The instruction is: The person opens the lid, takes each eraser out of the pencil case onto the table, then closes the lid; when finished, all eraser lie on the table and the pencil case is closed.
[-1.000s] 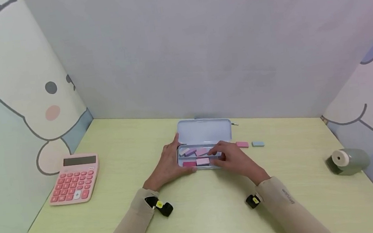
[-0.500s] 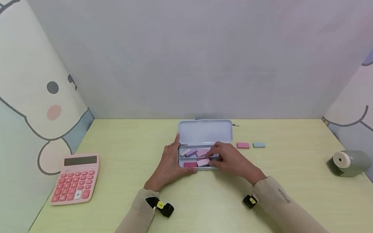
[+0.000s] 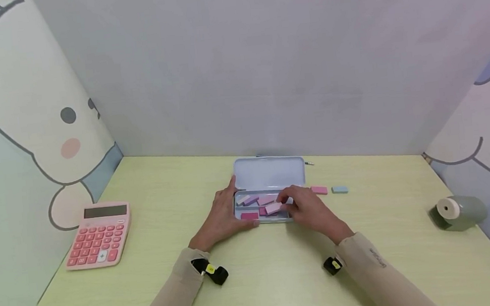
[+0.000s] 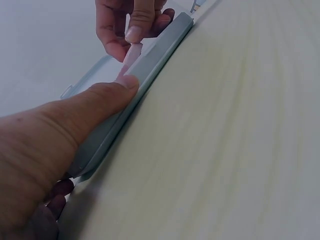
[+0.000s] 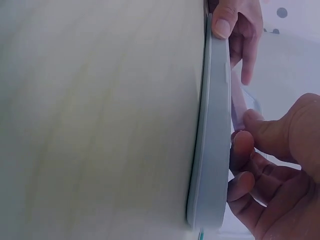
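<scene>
A pale blue tin pencil case (image 3: 269,172) lies with its lid raised at the back. Several pink and purple eraser-like blocks sit in its two compartments, among them a dark pink block (image 3: 249,216) in the front one. My left hand (image 3: 221,215) holds the case's left end, its thumb (image 4: 112,95) on the front edge. Over the front compartment my right hand (image 3: 307,211) pinches a light pink eraser (image 3: 273,208) between thumb and fingers. This eraser is tilted, above another pink block. The right hand hides the case's right end.
To the right of the case lie a pink eraser (image 3: 319,190) and a blue eraser (image 3: 340,190). A pencil (image 3: 309,163) pokes out behind the lid. A pink calculator (image 3: 98,235) stands at left, a grey-green pencil sharpener (image 3: 459,212) at far right. Walls border the table.
My right hand has taken hold of the light pink eraser in the front compartment and lifted and tilted it, uncovering a darker pink block. My left hand stays on the case.
</scene>
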A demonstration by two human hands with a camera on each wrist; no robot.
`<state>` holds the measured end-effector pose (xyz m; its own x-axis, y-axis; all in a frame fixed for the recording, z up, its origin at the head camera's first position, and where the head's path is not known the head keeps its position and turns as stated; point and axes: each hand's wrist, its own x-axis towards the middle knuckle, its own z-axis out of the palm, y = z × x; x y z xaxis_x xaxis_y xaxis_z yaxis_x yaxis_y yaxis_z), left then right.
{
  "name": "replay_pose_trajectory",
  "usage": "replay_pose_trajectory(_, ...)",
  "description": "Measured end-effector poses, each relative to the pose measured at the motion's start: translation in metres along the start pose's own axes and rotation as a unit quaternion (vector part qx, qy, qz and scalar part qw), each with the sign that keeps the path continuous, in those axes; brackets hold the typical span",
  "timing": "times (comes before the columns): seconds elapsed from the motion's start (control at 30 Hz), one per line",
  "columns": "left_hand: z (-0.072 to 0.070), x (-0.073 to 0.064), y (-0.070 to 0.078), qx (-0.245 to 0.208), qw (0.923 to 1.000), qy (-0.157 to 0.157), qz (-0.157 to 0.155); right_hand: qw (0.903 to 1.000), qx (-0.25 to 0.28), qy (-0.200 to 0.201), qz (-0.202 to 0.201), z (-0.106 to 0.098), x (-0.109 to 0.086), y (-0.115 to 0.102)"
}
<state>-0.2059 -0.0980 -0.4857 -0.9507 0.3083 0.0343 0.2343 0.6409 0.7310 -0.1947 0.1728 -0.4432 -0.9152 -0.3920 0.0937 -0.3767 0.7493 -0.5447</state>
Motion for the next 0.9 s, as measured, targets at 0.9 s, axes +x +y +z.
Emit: replay_pose_trajectory(0.9,0.001,0.002,-0.001,0.006,1.0000,0.003,0.006,0.9871,-0.057,0.074,0.130,-0.045,-0.035,0.052)
